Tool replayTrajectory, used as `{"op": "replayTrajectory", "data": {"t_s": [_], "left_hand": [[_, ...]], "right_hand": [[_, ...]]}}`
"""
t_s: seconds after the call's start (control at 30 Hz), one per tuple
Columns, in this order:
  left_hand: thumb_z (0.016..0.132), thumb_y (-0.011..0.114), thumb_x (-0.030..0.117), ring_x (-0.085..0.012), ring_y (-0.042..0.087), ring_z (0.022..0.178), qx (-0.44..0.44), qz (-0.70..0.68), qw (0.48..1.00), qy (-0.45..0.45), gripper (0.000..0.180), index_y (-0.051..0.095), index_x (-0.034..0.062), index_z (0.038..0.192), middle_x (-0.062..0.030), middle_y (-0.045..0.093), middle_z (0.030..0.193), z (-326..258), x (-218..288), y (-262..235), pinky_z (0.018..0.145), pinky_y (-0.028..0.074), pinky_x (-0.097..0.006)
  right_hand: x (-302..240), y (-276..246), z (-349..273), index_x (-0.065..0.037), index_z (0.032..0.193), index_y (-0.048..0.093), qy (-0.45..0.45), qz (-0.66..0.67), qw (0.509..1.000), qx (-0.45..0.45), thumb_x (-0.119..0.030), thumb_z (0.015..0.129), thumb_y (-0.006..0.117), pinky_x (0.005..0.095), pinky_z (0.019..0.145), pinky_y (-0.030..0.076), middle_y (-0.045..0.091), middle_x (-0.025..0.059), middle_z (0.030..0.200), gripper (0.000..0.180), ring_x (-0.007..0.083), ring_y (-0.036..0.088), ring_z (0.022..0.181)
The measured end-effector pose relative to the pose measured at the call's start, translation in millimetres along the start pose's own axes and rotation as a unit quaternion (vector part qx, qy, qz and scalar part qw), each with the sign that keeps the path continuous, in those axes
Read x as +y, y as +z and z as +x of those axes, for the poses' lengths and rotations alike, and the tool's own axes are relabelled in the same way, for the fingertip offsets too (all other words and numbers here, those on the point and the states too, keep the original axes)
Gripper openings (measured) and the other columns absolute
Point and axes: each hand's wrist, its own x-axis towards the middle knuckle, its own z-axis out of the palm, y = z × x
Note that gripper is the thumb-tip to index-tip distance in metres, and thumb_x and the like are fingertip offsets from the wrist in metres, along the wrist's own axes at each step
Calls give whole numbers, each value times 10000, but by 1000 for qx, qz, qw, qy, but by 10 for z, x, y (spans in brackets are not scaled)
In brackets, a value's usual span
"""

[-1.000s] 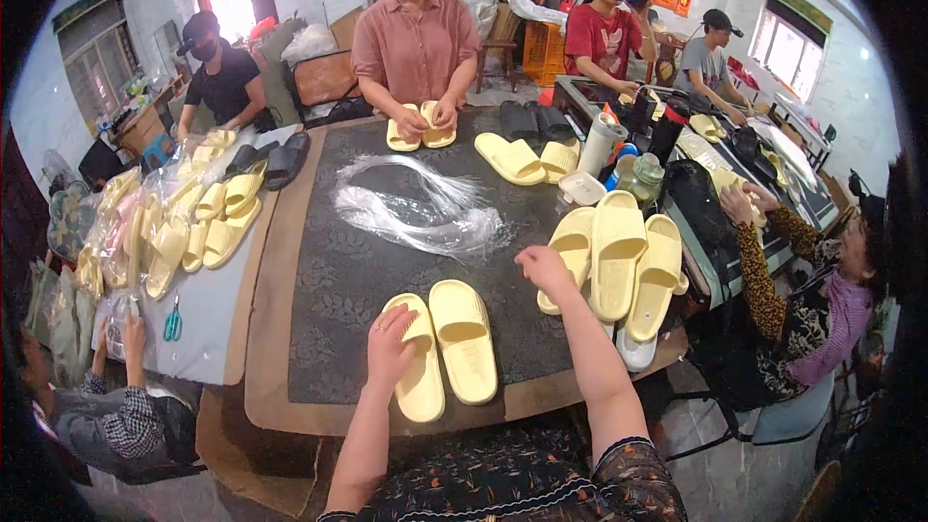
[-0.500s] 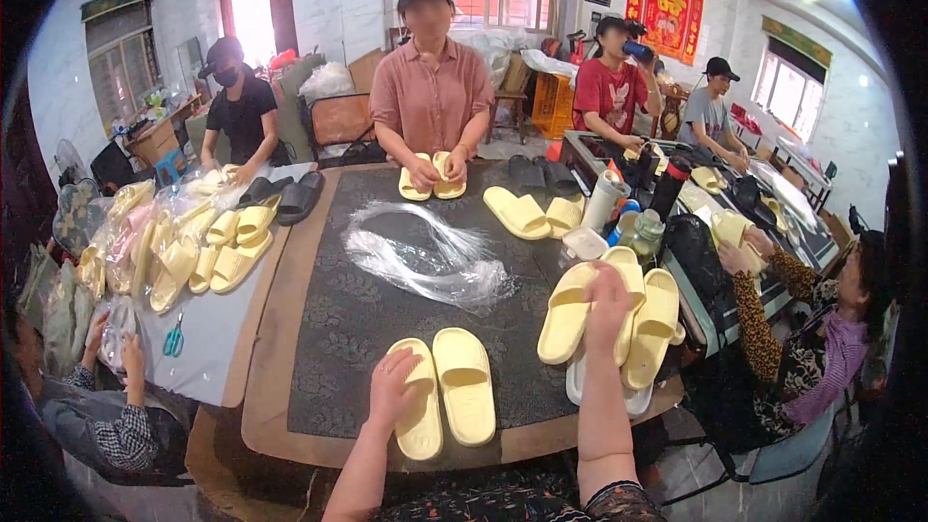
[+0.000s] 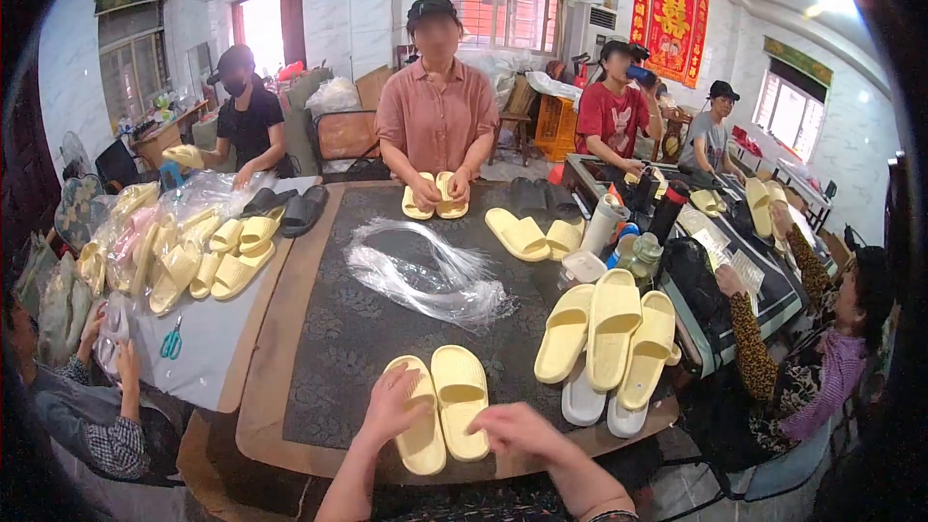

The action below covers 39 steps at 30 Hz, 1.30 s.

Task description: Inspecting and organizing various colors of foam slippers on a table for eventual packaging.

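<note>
A pair of pale yellow slide slippers stands at the table's near edge, toes pointing away from me. My left hand lies over the left slipper, its fingers spread across the edge of the strap. Beside the heel of the right slipper is my right hand, slightly blurred, its fingers reaching toward the slipper with nothing visible in them; whether they touch it I cannot tell. To the right, several yellow slippers lie partly on top of white slippers.
A bundle of clear plastic strips lies mid-table. Across from me a co-worker's hands hold small yellow slippers. Bottles stand at the right; bagged slippers and teal scissors lie on the left table.
My right hand has left the slipper pile and come left to the near pair. My left hand stays at the left slipper. The right co-worker has moved a yellow slipper away.
</note>
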Motion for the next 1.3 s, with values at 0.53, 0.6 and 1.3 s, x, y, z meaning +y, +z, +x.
{"op": "replayTrajectory", "data": {"t_s": [0.53,0.6,1.3], "left_hand": [[863,568,496,-341,625,867,-107,77,975,-181,448,733,80,885,-154,685,868,480,-189,-88,769,500,-436],[866,544,521,-339,638,870,-135,73,967,-203,476,732,86,905,-151,689,892,568,-248,-93,770,503,-434],[870,605,162,-125,606,889,-222,-179,941,-185,311,648,9,1137,-78,688,974,605,-752,-97,800,493,-288]], "right_hand": [[1005,780,1475,-62,733,618,-146,-540,789,253,-205,858,531,412,489,516,634,113,606,210,283,655,554],[1032,811,1484,-63,738,619,-136,-549,784,257,-187,844,543,402,486,519,634,104,604,179,274,654,543],[968,801,1372,-67,686,593,-161,-408,833,336,-290,863,559,481,504,495,603,171,582,287,366,625,552]]}}
